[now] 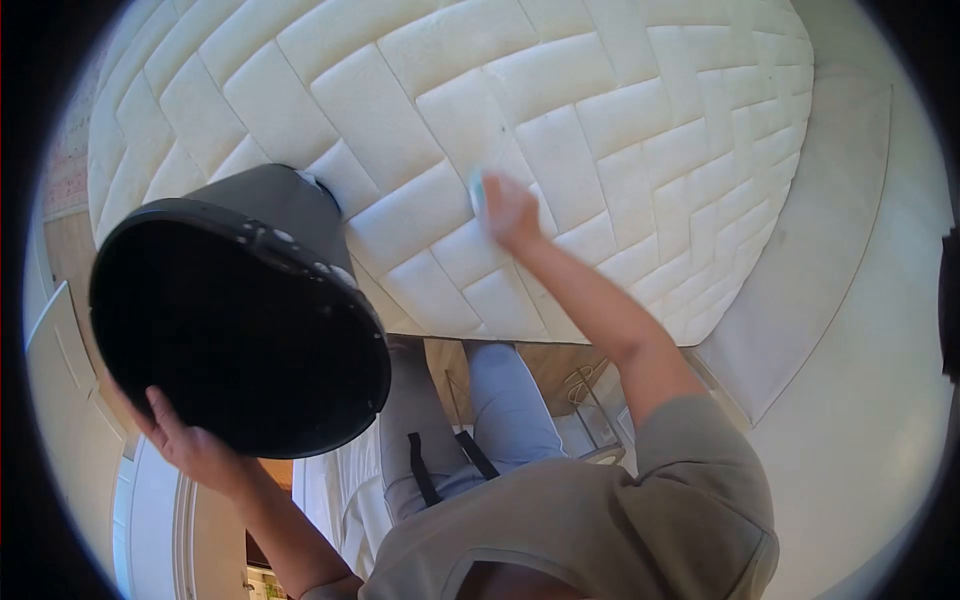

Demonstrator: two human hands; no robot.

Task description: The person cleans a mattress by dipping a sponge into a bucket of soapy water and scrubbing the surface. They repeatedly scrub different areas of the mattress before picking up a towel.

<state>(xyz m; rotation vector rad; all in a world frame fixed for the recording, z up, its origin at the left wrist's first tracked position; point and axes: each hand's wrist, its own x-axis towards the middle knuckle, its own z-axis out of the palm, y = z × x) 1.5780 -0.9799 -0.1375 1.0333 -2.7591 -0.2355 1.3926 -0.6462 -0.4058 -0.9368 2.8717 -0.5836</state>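
Note:
A large black bucket (265,205) is tilted with its dark opening toward me, and its base rests against the white quilted mattress (560,75). My left hand (190,440) grips the bucket's rim at the lower left, fingers on the rim and inside edge. Whitish foam-like spots show on the bucket's upper rim. Over the middle of the mattress, my right hand (510,210) is closed and blurred by motion. A small pale blue-green item (477,190) shows at its left side; its exact shape is unclear. The inside of the bucket is too dark to make out.
A grey padded panel (815,240) runs along the mattress's right side. Below the mattress edge are my legs, a wire stand (597,425) and wooden flooring. White cabinet-like panels (75,400) stand at the left, near a patterned rug (68,160).

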